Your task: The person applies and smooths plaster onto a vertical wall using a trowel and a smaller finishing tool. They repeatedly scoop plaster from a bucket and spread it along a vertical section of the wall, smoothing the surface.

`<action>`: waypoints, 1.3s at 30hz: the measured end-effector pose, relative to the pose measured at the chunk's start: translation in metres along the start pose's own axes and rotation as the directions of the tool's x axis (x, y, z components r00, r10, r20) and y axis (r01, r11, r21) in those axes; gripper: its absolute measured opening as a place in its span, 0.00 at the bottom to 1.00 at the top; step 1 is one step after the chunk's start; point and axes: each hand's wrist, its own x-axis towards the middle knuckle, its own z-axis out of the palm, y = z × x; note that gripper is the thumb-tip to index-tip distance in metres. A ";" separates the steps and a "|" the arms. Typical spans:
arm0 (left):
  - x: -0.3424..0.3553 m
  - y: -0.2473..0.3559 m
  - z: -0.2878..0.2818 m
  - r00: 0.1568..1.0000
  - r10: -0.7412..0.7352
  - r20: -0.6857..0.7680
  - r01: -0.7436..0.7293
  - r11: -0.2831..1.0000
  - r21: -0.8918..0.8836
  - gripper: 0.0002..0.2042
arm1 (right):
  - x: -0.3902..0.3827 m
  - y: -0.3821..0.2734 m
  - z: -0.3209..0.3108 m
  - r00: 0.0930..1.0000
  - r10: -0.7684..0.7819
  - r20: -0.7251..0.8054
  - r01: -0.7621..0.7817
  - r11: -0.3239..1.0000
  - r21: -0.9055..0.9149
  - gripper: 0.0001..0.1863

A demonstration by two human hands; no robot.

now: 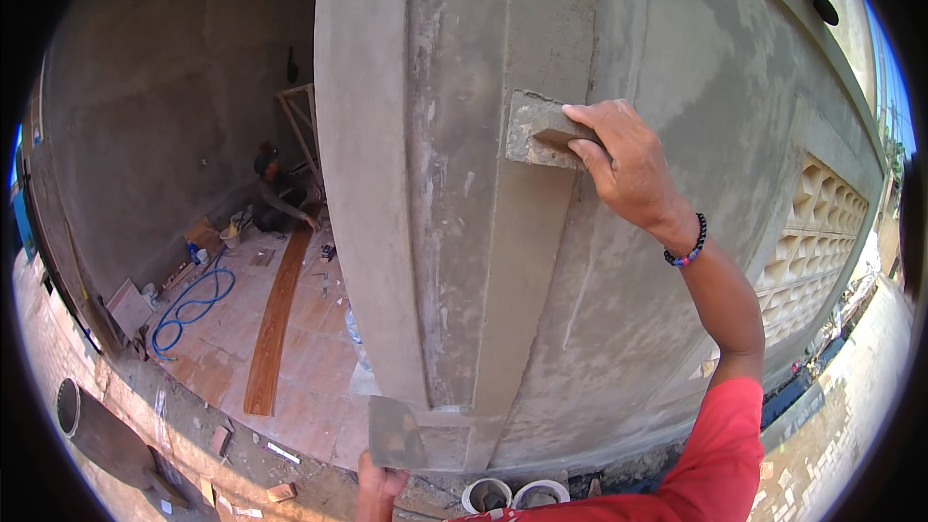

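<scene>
My right hand (628, 159) grips the handle of a plastering float (530, 121), its flat grey block caked with mortar. The float lies against a vertical band of smooth, wet-looking plaster (527, 261) on the wall corner. Low in front of the wall, my left hand (380, 478) is closed at the lower edge of a flat, roughly rectangular grey trowel (396, 433). The trowel's handle is hidden, and its blade stands upright.
Two buckets (486, 495) stand at the wall's foot. Through the opening on the left, a person (278, 195) sits near a long wooden plank (278, 329) and a coiled blue hose (196, 304). A grey pipe (106, 435) stands lower left; vent blocks (812, 222) fill an opening at right.
</scene>
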 end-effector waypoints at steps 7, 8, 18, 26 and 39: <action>-0.001 0.004 0.026 0.999 -0.023 0.041 0.022 1.000 0.010 0.12 | 0.110 0.099 -0.063 0.950 -0.014 -0.311 -0.073 0.961 -0.265 0.16; -0.002 0.002 0.027 0.997 -0.033 0.065 0.031 0.999 0.023 0.13 | 0.118 0.111 -0.063 0.963 -0.054 -0.263 -0.016 0.966 -0.257 0.20; -0.001 -0.002 0.012 0.997 -0.060 0.046 0.061 0.998 -0.013 0.14 | -0.083 -0.011 0.028 0.988 -0.085 0.129 0.085 0.996 0.000 0.23; -0.004 0.001 0.017 0.995 -0.089 0.038 0.086 0.994 0.066 0.14 | -0.152 -0.059 0.028 0.938 -0.115 0.325 0.097 0.993 0.071 0.22; -0.017 -0.005 0.015 0.994 -0.103 -0.042 0.107 0.988 0.114 0.14 | -0.168 -0.044 0.057 0.972 -0.062 0.228 0.061 0.998 0.012 0.22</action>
